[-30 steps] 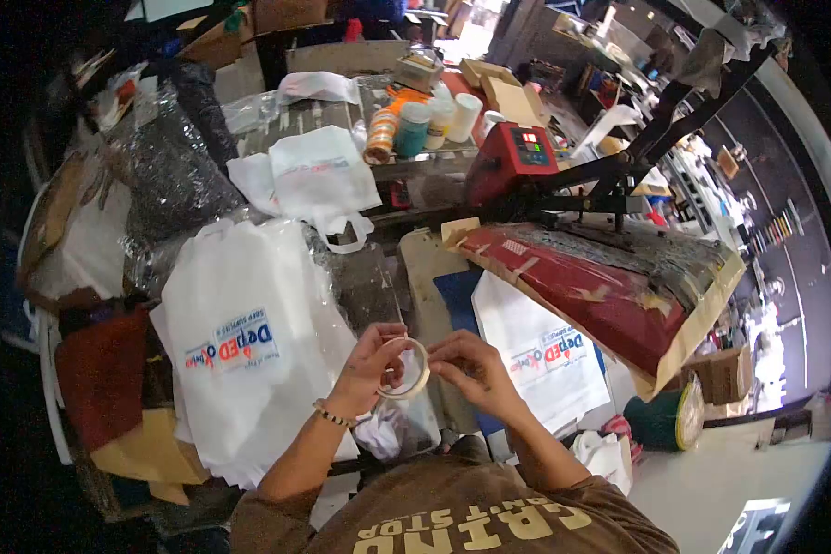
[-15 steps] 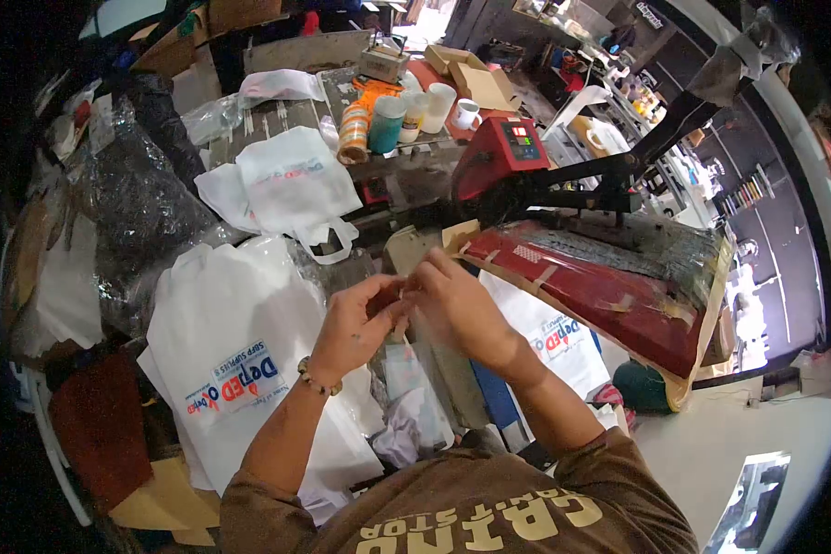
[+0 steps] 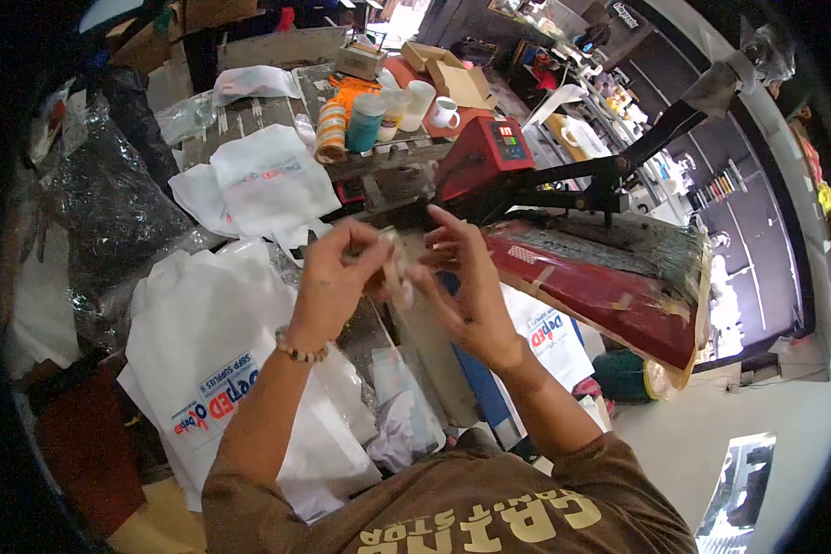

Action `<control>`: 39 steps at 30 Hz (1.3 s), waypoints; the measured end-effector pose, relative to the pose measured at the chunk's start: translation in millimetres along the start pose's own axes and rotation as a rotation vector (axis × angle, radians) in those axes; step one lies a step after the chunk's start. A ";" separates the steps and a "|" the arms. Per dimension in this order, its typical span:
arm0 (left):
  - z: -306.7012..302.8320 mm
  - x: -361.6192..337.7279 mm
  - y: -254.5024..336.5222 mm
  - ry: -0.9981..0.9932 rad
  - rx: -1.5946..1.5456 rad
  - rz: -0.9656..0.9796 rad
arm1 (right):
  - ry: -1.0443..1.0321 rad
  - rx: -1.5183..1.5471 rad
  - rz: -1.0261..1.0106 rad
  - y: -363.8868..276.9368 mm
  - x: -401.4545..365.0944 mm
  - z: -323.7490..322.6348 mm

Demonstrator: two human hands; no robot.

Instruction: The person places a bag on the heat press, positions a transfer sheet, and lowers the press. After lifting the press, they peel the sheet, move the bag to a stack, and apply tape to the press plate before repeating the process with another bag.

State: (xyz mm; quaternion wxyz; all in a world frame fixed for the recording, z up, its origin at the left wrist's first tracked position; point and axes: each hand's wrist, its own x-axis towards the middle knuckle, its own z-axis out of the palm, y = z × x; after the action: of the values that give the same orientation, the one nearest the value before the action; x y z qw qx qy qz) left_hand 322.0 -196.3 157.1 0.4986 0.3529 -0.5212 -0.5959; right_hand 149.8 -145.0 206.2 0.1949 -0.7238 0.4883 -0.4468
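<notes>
My left hand point(image 3: 334, 282), with a beaded bracelet at the wrist, is closed in a pinch on a small pale strip point(image 3: 397, 268), blurred by motion. On the strip's other side my right hand point(image 3: 471, 291) has its fingers spread apart, the tips close to it. Below and left of my hands lies a stack of white bags point(image 3: 203, 332) with blue and red print. Another printed white bag point(image 3: 549, 337) lies on a blue board under my right forearm, beside the red-covered platen point(image 3: 609, 295) of a heat press.
The press's red control box point(image 3: 485, 157) and black lever arm point(image 3: 582, 180) stand ahead on the right. More white bags point(image 3: 272, 180) lie at the back left, near several jars point(image 3: 366, 122) and a white mug point(image 3: 444, 113). Black plastic wrap point(image 3: 111, 222) is heaped at the left.
My hands have moved apart from where they met. The right fingers have spread, and the pale strip now shows between the hands. The whole view has shifted slightly.
</notes>
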 end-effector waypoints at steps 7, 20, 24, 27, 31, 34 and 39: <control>35.6 28.2 73.9 -0.217 -0.518 0.135 | -0.023 -0.295 -0.135 -65.0 3.1 -45.3; 33.0 21.7 89.6 -0.479 -0.020 0.113 | -0.072 -0.209 -0.208 -50.4 -50.6 -45.0; 0.2 21.9 12.8 -0.338 0.149 -0.094 | -0.173 -0.223 -0.208 19.8 -93.6 5.0; -17.2 22.8 -61.0 -0.126 0.732 0.128 | -0.350 -0.263 -0.195 49.1 -139.9 1.5; -15.1 27.1 -158.9 -0.097 1.222 0.228 | -0.506 -0.267 0.008 99.5 -209.4 -31.8; -23.1 23.3 -254.2 -0.115 1.454 0.224 | -0.215 -0.242 0.229 114.9 -237.1 -102.0; -15.7 6.1 -283.3 -0.183 1.553 0.044 | 0.230 -0.596 0.587 180.8 -304.0 -210.7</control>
State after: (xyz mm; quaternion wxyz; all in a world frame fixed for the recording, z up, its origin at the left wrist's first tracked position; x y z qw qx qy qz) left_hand 271.1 -217.9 -121.3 0.0754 0.5397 -0.8349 -0.0774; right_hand -160.6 74.5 48.1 0.0405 -0.5245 0.7995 -0.2898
